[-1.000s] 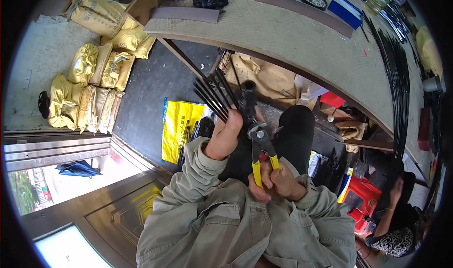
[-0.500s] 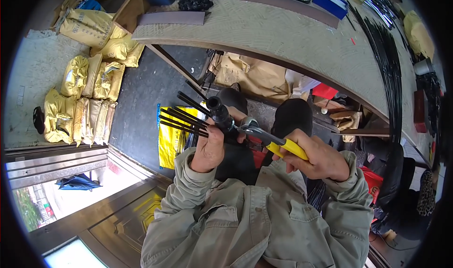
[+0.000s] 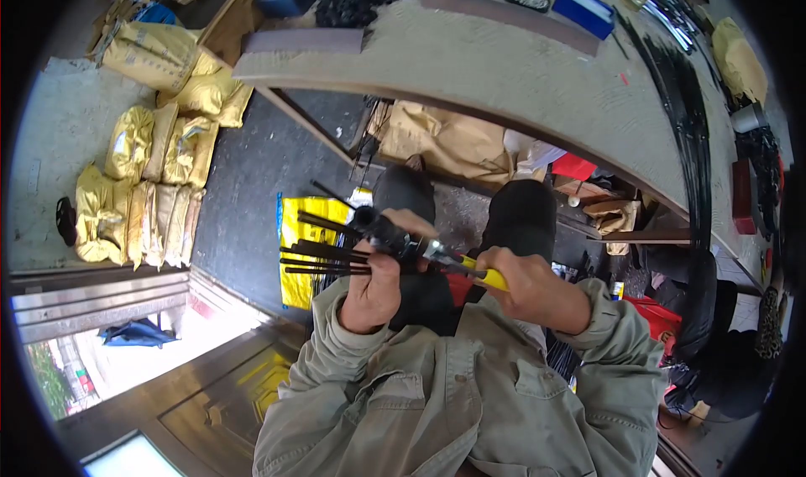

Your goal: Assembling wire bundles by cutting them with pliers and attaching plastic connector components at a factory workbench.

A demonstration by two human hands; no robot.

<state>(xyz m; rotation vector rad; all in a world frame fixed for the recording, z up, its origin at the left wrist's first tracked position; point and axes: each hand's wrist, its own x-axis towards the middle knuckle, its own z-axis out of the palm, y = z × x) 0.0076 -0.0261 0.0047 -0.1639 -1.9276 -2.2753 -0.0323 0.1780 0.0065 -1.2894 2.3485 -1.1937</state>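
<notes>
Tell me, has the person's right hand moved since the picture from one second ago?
Yes: judged against the worktable, the right hand has moved rightward and up the view, closer to it.

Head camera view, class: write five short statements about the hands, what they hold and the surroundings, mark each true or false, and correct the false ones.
1. The right hand grips a yellow-handled tool. True.
2. The left hand is empty. False: it holds thin black rods and a dark tubular piece.
3. A yellow printed bag lies on the dark floor. True.
4. The piled sacks at the picture's left are green. False: they are yellow and tan.
5. The blue box with pale contents stands on the worktable. True.
</notes>
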